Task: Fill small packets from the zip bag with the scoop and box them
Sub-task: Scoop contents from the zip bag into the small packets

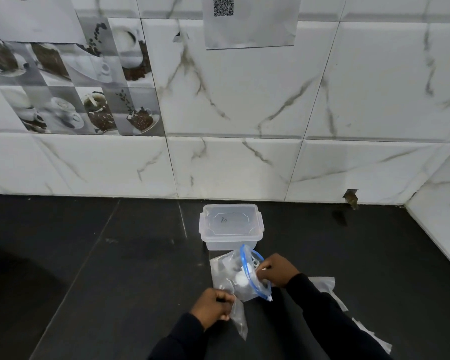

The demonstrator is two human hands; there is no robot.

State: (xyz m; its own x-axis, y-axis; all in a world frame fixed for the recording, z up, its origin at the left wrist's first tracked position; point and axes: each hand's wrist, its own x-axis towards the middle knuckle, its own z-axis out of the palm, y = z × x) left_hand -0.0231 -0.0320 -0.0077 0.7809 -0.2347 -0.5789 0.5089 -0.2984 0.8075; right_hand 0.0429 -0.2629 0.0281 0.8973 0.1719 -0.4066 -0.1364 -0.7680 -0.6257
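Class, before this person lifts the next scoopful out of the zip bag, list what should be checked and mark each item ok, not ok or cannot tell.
1. Zip bag mouth open: ok, its blue rim gapes.
2. Right hand at the bag mouth, on the white scoop: ok.
3. Left hand pinches a small packet: ok.
4. Packet mouth open to receive: cannot tell.
5. Box ready for packets: not ok, lid looks closed.
6. Spare packets within reach: ok, beside the right forearm.

Left hand (213, 306): pinching a small clear packet (238, 318).
Right hand (277, 270): gripping the zip bag (240, 275).
Lidded plastic box (231, 226): behind the zip bag, on the dark counter (102, 268).
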